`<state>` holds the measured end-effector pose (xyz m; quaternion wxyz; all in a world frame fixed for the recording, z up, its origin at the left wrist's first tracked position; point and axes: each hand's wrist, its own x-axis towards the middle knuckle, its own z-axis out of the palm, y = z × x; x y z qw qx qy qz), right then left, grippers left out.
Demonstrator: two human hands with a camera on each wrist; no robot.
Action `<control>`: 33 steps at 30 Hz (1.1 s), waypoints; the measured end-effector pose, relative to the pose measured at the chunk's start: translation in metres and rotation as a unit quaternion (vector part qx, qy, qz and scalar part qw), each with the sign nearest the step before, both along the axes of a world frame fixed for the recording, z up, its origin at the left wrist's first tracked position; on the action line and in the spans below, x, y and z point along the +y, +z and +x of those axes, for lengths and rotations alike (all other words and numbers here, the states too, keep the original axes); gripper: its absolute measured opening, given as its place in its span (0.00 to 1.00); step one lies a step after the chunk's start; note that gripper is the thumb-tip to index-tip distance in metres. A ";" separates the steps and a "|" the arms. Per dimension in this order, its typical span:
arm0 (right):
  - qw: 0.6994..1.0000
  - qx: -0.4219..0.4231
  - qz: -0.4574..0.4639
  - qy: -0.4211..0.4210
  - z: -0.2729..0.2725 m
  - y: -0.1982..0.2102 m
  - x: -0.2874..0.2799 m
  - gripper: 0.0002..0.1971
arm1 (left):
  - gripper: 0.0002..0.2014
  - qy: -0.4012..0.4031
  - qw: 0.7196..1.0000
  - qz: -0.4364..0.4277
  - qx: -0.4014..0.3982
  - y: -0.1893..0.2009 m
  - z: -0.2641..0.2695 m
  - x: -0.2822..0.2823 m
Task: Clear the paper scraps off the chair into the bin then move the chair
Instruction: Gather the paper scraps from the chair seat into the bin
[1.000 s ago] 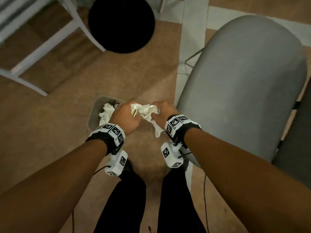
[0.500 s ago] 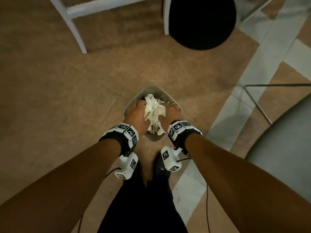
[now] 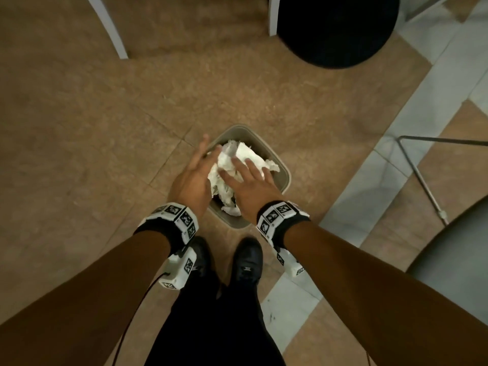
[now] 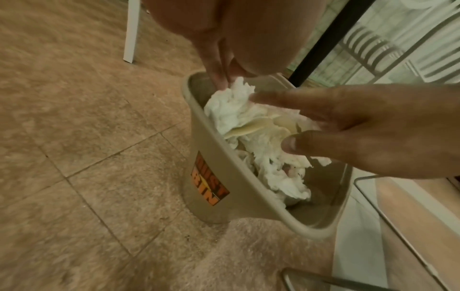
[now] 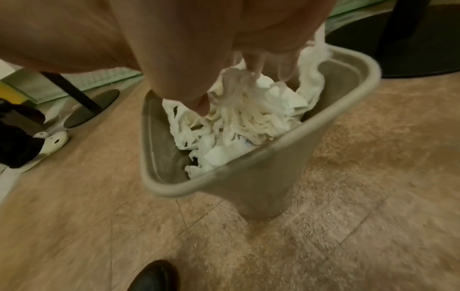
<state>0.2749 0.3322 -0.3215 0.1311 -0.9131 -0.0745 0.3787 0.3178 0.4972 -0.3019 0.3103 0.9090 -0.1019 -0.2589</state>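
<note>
A beige bin (image 3: pixel 284 178) stands on the floor just ahead of my feet, heaped with white crumpled paper scraps (image 3: pixel 245 155). Both hands hover over its mouth with fingers spread. My left hand (image 3: pixel 196 171) is at the bin's left rim; my right hand (image 3: pixel 250 180) lies over the scraps, fingertips touching the paper. In the left wrist view the bin (image 4: pixel 224 198) carries an orange label and the scraps (image 4: pixel 248 126) fill it. In the right wrist view my fingers (image 5: pixel 251 63) touch the paper (image 5: pixel 248 122). The grey chair seat (image 3: pixel 459 254) shows at the right edge.
A black round table base (image 3: pixel 335 27) lies on the floor at the top right. White furniture legs (image 3: pixel 116 35) stand at the top left. The chair's thin metal leg frame (image 3: pixel 422 180) runs across the floor right of the bin. My black shoes (image 3: pixel 245 260) are just behind the bin.
My hands carried the wad of paper from beside the chair to the bin, then opened and let it drop onto the pile. The view swung left, away from the chair.
</note>
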 end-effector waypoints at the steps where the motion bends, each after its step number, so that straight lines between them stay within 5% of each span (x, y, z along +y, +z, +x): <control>1: 1.000 0.006 -0.006 0.023 0.002 -0.006 0.002 0.43 | 0.40 0.022 1.000 0.001 -0.015 -0.002 -0.001 0.001; 6: 0.995 0.098 -0.020 0.014 0.013 -0.033 0.008 0.39 | 0.27 0.129 0.990 0.022 -0.046 -0.023 -0.002 0.008; 12: 0.981 0.175 -0.054 0.062 0.025 -0.071 0.006 0.40 | 0.16 0.140 0.985 0.101 -0.021 -0.049 -0.005 0.019; 19: 0.979 0.190 -0.049 0.062 0.013 -0.164 0.015 0.38 | 0.14 0.108 0.993 0.034 -0.014 -0.059 -0.010 0.034; 27: 0.985 0.170 -0.015 0.003 0.036 -0.036 -0.006 0.29 | 0.21 0.110 0.988 0.068 0.088 -0.024 -0.010 0.056; 30: 0.990 0.132 0.017 -0.051 0.037 0.012 -0.017 0.28 | 0.09 0.098 0.981 0.089 0.138 0.016 -0.014 0.069; 33: 0.986 0.071 0.053 -0.140 0.023 0.074 -0.032 0.29 | 0.14 0.057 0.977 0.094 0.180 0.073 -0.026 0.083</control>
